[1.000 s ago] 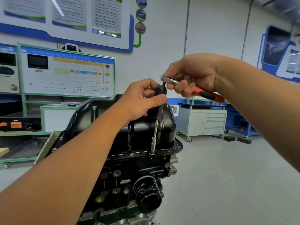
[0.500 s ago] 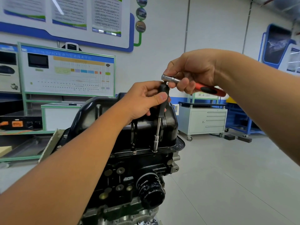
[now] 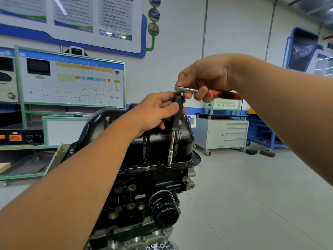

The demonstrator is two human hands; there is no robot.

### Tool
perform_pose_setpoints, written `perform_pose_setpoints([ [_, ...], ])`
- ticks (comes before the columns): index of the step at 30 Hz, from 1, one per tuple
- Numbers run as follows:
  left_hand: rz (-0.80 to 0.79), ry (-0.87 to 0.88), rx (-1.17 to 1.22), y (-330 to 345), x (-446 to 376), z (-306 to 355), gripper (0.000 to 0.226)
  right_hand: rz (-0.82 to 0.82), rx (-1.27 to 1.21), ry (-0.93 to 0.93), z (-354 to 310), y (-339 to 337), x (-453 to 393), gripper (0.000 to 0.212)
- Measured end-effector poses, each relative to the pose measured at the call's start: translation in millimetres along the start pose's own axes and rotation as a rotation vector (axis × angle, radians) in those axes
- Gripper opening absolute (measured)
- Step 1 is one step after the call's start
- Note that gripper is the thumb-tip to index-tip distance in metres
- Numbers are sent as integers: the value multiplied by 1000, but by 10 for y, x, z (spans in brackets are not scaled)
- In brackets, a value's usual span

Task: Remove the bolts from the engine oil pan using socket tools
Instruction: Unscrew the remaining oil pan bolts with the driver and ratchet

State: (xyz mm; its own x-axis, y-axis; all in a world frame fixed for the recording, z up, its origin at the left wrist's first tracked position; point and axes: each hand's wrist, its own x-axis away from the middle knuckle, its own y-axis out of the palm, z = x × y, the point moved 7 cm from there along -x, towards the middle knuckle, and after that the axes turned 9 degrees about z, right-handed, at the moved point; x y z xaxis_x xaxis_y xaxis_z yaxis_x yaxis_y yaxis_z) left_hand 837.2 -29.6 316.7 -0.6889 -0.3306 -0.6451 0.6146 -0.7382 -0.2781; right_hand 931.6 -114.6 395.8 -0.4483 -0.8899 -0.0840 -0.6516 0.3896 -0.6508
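- Because the driver (image 3: 177,112) stands upright with only its socket (image 3: 169,157) seated on a bolt at the oil pan's (image 3: 158,138) near flange, any sideways lean could tip the socket off the bolt head and round it.
- If the ratchet (image 3: 207,91) is not fully seated on the driver's top before it is swung, it may slip off; whether the two are already joined cannot be told, since fingers hide the joint.
- Left hand (image 3: 155,110): its grip is curled round the driver's black handle, thumb pressed on the front, steadying it.
- Right hand (image 3: 203,78): its grip is pinching the ratchet near its metal head, the red handle pointing right, just above the driver's top.
- Both grips are well above the bolt; the shaft bridges the gap down to the flange.
- Another bolt (image 3: 146,168) sits on the flange just left of the socket, not yet removed.
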Motion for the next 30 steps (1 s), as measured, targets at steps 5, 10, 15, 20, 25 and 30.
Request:
perform_pose_setpoints([
  [5,-31,-14,16,-16,-5,-20,34,-96,-9,-26,37,16,-82,25],
  [10,47,2,24,-57,-32,-51,28,-79,4,-8,13,13,-128,23],
  [15,213,46,-62,-68,-74,-93,21,-3,-23,11,-20,39,-43,20],
  [20,360,126,-107,-54,-93,-97,27,143,-35,108,-35,79,39,16],
  [25,540,158,-168,-110,-82,-137,37,299,-62,128,-91,165,48,18],
  [30,607,149,-224,-116,-108,-181,40,316,-27,121,-60,178,14,25],
])
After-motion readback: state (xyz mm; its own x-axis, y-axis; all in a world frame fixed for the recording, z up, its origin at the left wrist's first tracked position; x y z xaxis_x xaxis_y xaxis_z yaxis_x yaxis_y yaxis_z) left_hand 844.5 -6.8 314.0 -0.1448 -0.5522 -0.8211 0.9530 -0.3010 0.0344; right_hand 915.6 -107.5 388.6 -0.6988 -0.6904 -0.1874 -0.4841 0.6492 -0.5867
